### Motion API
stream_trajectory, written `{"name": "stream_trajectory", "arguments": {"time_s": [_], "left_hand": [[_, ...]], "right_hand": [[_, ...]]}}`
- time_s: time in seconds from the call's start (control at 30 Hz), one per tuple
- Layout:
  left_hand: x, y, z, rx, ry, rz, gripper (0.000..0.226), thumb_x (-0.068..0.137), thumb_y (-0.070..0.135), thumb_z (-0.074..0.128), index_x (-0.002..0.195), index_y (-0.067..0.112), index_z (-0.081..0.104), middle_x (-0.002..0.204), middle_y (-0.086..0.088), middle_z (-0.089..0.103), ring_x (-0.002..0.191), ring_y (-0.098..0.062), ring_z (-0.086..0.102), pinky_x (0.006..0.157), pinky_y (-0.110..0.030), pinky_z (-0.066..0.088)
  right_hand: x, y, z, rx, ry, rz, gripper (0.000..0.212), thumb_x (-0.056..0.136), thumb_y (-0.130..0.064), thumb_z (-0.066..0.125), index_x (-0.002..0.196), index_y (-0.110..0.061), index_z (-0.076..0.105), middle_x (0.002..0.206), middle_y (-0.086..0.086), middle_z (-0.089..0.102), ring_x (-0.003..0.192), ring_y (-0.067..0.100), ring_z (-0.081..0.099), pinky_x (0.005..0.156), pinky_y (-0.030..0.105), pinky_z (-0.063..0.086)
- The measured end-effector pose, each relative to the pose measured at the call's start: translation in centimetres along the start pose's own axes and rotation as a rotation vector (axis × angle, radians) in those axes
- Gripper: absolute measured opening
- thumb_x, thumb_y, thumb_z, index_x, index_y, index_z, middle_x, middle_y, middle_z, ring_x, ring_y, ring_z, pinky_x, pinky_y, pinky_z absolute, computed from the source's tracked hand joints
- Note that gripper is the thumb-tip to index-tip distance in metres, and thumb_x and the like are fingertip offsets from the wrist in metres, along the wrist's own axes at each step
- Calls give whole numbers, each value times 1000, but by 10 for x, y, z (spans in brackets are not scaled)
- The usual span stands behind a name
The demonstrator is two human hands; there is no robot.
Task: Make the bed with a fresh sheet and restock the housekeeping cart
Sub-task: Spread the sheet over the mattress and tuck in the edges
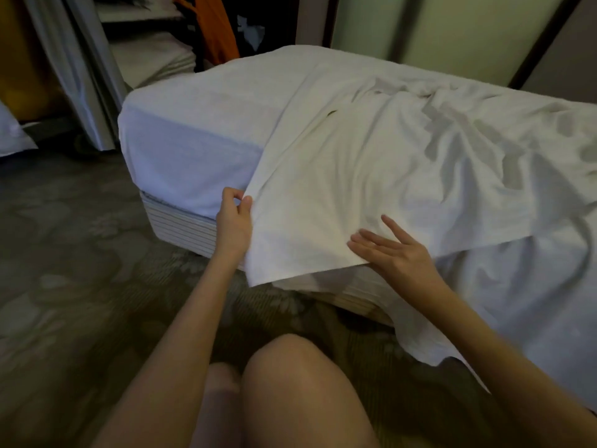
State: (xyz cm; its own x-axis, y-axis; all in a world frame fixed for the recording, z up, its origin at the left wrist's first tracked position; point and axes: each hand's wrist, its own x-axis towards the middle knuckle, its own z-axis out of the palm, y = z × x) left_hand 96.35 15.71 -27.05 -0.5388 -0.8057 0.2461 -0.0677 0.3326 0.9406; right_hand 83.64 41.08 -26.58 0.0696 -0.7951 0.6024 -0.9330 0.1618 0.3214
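Observation:
A white fresh sheet (371, 163) lies crumpled over the bed and hangs down its near side. The mattress (181, 150) shows bare at the corner on the left, above the ribbed bed base (181, 224). My left hand (234, 218) pinches the sheet's left edge between thumb and fingers, just off the mattress side. My right hand (394, 253) lies flat with fingers spread on the hanging flap of the sheet near its lower hem. The housekeeping cart (151, 43) stands at the back left with folded white linen on its shelves.
Patterned carpet (64, 270) covers the floor on the left and front. A grey curtain (74, 59) hangs beside the cart, an orange cloth (216, 33) on it. A white pillow (13, 134) lies at the far left. My knee (290, 383) is low in front.

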Motion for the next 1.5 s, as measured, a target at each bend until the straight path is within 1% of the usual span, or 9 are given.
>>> {"name": "stream_trajectory", "arguments": {"time_s": [0.2,0.37,0.57,0.9,1.03,1.13,1.23,1.37,1.5], "left_hand": [[-42,-42,1,-26,97,-36,6,101,19,42,98,14,39,76,-1,50,66,-15,46,57,-26,37],[-32,-90,50,-154,78,-211,7,101,19,40,101,13,43,83,5,51,74,-8,50,66,-24,41],[-37,-137,96,-358,-61,-300,15,101,23,43,110,15,53,96,8,58,88,-3,55,73,-17,43],[-46,-182,109,-275,50,-370,23,102,18,37,88,16,55,87,-5,60,82,-16,58,79,-30,48],[-71,-206,107,-187,50,-397,26,102,20,39,82,18,55,81,-7,60,75,-18,57,73,-33,47],[-74,-216,114,-137,58,-433,29,102,20,41,76,20,53,77,-3,57,69,-12,53,67,-29,43],[-52,-214,123,-100,33,-433,22,101,23,42,85,17,56,90,-5,59,82,-13,54,74,-26,42],[-29,-210,132,-165,-55,-543,14,101,27,41,103,16,51,100,-3,55,98,-21,53,87,-35,43],[-35,-207,135,-256,-159,-574,38,98,18,47,134,9,38,124,-9,50,115,-23,47,100,-38,40]], "right_hand": [[-40,-60,-14,41,-102,-72,46,103,-17,28,107,-2,71,110,10,69,106,21,64,104,41,37],[-61,-37,59,-47,-328,55,34,85,-23,47,103,-11,73,107,6,71,100,19,68,94,39,46],[-60,-4,115,-66,-195,187,25,79,-16,57,95,-8,75,103,11,72,93,22,70,93,39,46],[-82,-35,130,-27,-151,150,25,85,-3,54,103,-2,72,111,15,68,105,24,65,109,37,33],[-108,-65,133,18,-194,163,41,100,-5,31,105,-2,71,111,14,68,107,24,64,107,37,32],[-105,-43,149,-43,-288,175,33,79,-1,49,103,-2,72,108,15,70,99,26,68,110,32,27],[-97,-20,168,-108,-346,176,39,63,0,66,101,1,72,105,17,70,93,26,70,103,33,40],[-109,-22,180,-170,-371,149,48,74,-3,38,111,0,67,114,12,67,103,22,66,113,30,12],[-107,-22,179,-194,-450,158,47,77,-3,36,114,0,65,118,12,66,107,22,64,113,32,10]]}}
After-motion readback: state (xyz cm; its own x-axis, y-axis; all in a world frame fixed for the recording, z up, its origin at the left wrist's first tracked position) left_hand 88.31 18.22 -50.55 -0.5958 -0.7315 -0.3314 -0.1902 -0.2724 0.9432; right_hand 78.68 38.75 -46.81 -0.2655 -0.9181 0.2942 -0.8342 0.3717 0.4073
